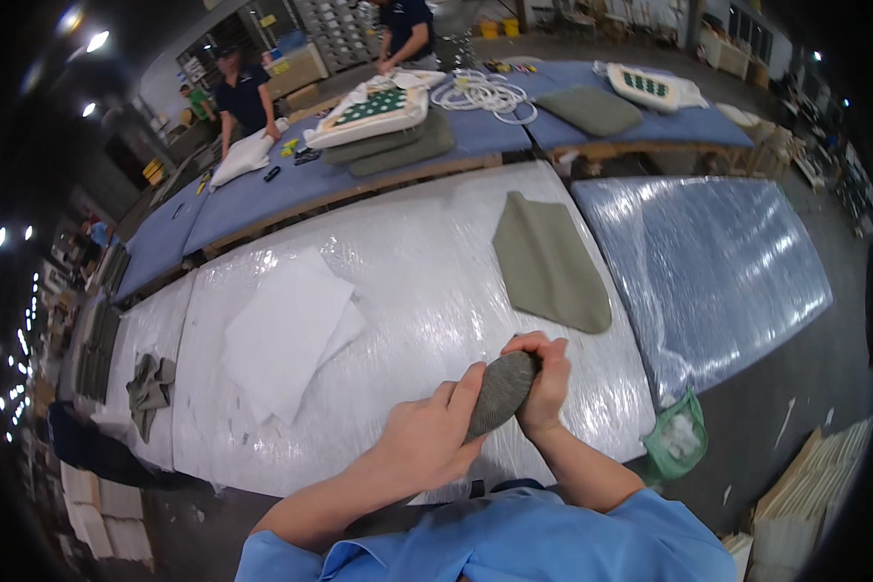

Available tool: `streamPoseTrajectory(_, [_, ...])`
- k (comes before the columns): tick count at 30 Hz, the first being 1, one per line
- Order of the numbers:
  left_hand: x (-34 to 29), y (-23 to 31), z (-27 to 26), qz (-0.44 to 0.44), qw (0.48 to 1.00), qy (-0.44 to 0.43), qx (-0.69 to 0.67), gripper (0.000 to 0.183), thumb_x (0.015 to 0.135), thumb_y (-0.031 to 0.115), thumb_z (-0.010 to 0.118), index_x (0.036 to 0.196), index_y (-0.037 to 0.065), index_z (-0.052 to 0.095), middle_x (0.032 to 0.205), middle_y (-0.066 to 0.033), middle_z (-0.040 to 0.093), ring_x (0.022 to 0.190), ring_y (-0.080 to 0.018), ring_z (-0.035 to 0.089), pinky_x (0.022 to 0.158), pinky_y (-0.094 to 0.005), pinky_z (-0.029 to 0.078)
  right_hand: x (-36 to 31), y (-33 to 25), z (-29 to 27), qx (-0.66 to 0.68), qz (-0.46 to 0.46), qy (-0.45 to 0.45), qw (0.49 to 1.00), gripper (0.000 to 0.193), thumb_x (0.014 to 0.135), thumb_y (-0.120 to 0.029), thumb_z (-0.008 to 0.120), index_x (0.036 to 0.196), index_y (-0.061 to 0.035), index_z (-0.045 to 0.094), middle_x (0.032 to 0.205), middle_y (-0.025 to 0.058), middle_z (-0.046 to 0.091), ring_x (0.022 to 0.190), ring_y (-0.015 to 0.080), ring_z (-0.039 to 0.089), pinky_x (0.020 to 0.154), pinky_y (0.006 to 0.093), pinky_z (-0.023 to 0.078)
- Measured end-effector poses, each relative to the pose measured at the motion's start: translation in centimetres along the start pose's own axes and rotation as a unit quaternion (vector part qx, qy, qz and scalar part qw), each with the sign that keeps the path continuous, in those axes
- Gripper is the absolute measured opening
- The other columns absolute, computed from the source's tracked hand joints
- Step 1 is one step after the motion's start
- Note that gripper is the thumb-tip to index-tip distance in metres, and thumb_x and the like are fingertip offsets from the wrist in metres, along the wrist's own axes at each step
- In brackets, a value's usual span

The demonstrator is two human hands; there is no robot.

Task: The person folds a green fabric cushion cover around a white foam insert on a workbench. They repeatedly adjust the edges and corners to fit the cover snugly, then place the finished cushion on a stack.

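Note:
Close in front of me, both hands grip a grey-green fabric-covered piece, apparently a cushion (pixel 500 396), held up and tilted above the near table edge. My left hand (pixel 435 427) closes on its left side, the thumb and fingers wrapped around it. On the upper right end, my right hand (pixel 545 380) is closed with bent fingers over the fabric. Beyond the hands, a flat olive-green fabric cover (pixel 553 262) lies on the plastic-wrapped table (pixel 417 252). White sheets (pixel 286 330) lie stacked askew to the left.
A crumpled green cloth (pixel 150 393) lies far left. A blue plastic-wrapped surface (pixel 708 272) adjoins on the right, with a green bag (pixel 677 436) at its corner. Across stands a blue-topped bench (pixel 262 209) holding cushions, white tubing (pixel 485 95) and tools; two people work there.

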State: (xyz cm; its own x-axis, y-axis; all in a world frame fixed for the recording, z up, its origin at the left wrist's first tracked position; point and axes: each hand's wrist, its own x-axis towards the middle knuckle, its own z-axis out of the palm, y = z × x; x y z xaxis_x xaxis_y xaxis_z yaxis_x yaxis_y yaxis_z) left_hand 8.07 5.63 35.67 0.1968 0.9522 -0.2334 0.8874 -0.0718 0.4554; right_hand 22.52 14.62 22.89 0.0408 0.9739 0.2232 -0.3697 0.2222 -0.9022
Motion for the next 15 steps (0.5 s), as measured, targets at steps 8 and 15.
streamPoseTrajectory(8, [3.5, -2.9, 9.4, 0.093, 0.989, 0.111, 0.002, 0.083, 0.084, 0.023, 0.079, 0.149, -0.005, 0.036, 0.124, -0.0274, 0.061, 0.104, -0.043, 0.067, 0.084, -0.0448, 0.058, -3.1, 6.5, -3.4, -0.021, 0.006, 0.029, 0.999, 0.049, 0.109, -0.034, 0.041, 0.09, 0.0029, 0.068, 0.091, 0.013, 0.067, 0.084, 0.02, 0.062, 0.079, 0.0327, 0.049])
streamPoseTrajectory(15, [5.6, -2.1, 10.9, 0.068, 0.996, 0.062, 0.016, 0.073, 0.084, 0.024, 0.078, 0.14, -0.007, 0.044, 0.117, -0.0253, 0.065, 0.092, -0.0382, 0.071, 0.072, -0.042, 0.06, -2.5, 8.5, -5.9, -0.036, -0.062, -0.016, 0.997, 0.06, 0.109, -0.044, 0.041, 0.082, 0.0035, 0.066, 0.086, 0.0177, 0.067, 0.076, 0.0254, 0.064, 0.069, 0.0348, 0.05])
